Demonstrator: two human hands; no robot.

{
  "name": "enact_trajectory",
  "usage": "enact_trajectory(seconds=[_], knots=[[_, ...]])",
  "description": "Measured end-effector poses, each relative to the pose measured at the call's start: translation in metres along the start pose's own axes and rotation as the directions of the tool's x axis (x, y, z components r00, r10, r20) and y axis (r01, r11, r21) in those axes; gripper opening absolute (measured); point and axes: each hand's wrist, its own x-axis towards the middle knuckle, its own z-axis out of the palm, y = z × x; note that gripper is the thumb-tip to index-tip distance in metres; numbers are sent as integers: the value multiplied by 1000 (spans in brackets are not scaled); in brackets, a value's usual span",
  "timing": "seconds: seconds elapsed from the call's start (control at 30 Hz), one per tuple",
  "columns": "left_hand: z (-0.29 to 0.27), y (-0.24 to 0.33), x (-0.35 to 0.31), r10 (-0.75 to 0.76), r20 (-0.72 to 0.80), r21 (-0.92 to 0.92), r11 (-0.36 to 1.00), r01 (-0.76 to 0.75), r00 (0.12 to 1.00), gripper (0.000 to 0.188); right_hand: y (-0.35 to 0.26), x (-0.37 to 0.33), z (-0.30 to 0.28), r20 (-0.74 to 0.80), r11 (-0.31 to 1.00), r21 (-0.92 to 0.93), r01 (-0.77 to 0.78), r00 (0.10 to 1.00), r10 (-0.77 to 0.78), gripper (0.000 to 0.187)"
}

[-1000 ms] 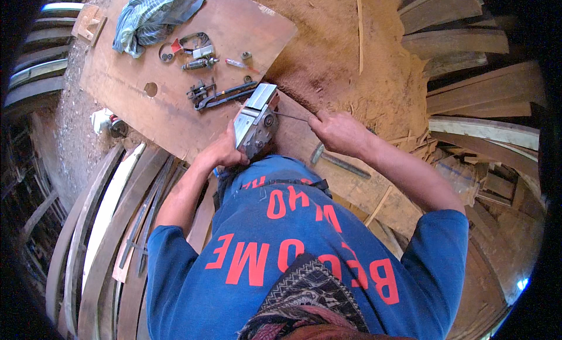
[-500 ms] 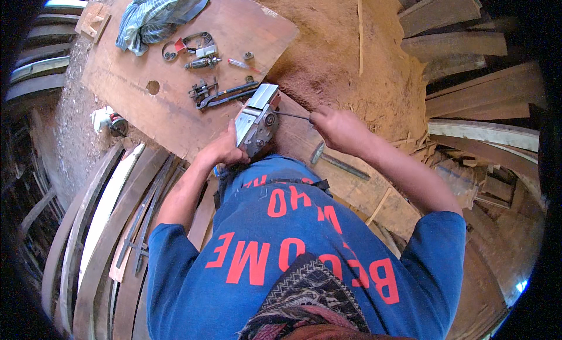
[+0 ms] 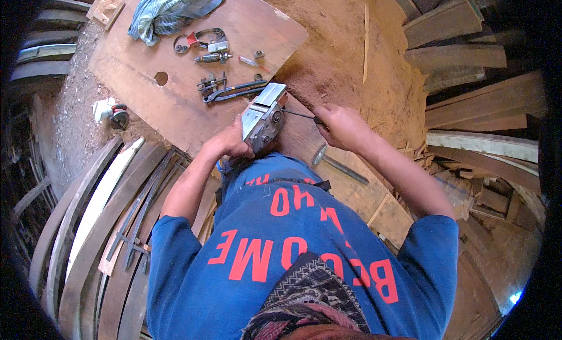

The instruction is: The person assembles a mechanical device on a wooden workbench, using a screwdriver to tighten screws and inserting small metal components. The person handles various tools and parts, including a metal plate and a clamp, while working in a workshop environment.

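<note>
Centrally, left hand [image 3: 231,143] clasps boxy silver-metal planer [image 3: 263,122]; right hand [image 3: 342,128] grips slim dark-metal screwdriver [image 3: 301,114], apparently prodding. Steady bracing seems needed next.

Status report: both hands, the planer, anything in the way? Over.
Left hand grips planer. Right hand holds screwdriver, tip at planer's side. Hammer near right hand, not blocking screwdriver.

Left of the metal tool [image 3: 264,114], bare board [image 3: 181,114] leaves room to pass, up to the left hand [image 3: 232,141]. Pliers [image 3: 237,95] obstruct the tool's far end. Rightward, the screwdriver [image 3: 302,115] and right hand [image 3: 342,128] bar the way, a hammer [image 3: 345,169] lying nearby; the shirt [image 3: 252,205] blocks the near side.
</note>
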Motion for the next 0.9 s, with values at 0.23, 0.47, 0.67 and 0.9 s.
enact_trajectory(seconds=[0.23,0.47,0.67,0.9], knots=[[-11,14,-8,-44,65,39,998,42,997,148,12,10,-3,66,951,276,-141,990,127,27],[-9,11,-6,-43,53,62,997,39,998,155,33,16,5,292,762,473,-442,895,338,30],[-3,-6,-8,54,-19,-16,998,-54,998,151,26,-3,-4,296,772,496,-398,913,280,33],[-46,-23,-7,239,-45,-74,967,-242,970,87,46,-60,41,118,466,743,-481,779,616,28]])
